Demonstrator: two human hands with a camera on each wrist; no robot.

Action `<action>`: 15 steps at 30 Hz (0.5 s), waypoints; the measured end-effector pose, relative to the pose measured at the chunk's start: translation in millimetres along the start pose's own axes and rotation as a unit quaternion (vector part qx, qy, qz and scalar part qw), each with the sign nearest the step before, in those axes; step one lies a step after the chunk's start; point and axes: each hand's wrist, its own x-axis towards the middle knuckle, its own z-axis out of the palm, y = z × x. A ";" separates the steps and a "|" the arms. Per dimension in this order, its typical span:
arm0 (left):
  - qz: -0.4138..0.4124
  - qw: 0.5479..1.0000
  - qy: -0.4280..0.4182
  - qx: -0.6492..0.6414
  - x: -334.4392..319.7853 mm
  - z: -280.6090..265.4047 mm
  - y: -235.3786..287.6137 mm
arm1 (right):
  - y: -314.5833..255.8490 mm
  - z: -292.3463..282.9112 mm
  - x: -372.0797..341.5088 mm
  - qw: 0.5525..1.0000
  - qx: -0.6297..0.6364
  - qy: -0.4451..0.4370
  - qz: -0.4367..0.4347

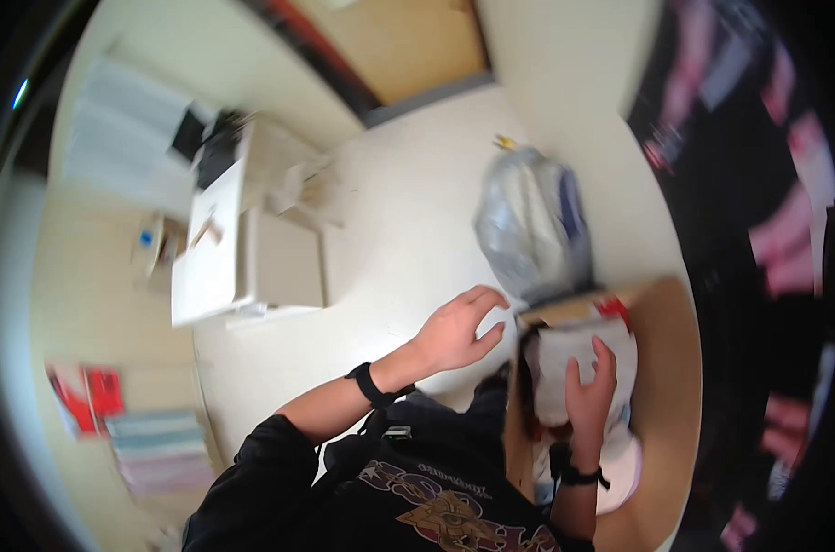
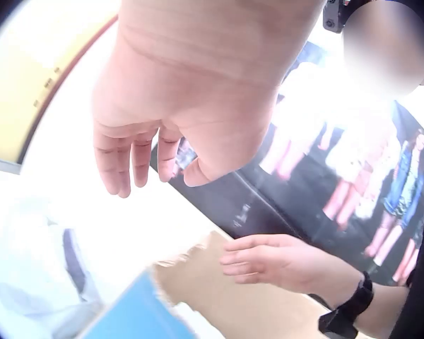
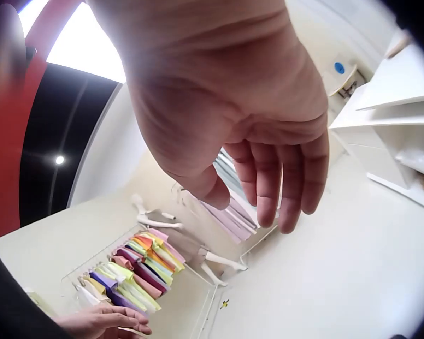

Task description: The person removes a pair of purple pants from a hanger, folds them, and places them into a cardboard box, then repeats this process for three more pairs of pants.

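Observation:
My left hand (image 1: 460, 333) holds nothing; its fingers are loosely bent beside the near left edge of a cardboard box (image 1: 661, 368). In the head view my right hand (image 1: 590, 394) overlaps the box's contents, its thumb and fingers apart and nothing between them. Inside the box lie a white folded piece (image 1: 560, 354) and a round-edged pale item (image 1: 622, 474), with a bit of red at the far end. The left wrist view shows the right hand (image 2: 290, 261) raised above the box's torn rim (image 2: 180, 263), with a blue panel on the box's outside.
A full translucent plastic bag (image 1: 528, 221) stands on the floor beyond the box. To the left is a white desk (image 1: 215, 248). A dark wall picture of people (image 1: 721, 184) borders the right side. Colourful clothes hang on a rack (image 3: 138, 265) in the right wrist view.

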 end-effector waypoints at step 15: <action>-0.468 0.682 0.536 -0.171 -612.9 44.6 -219.8 | -302.0 386.8 -193.5 0.762 0.034 -0.542 -0.352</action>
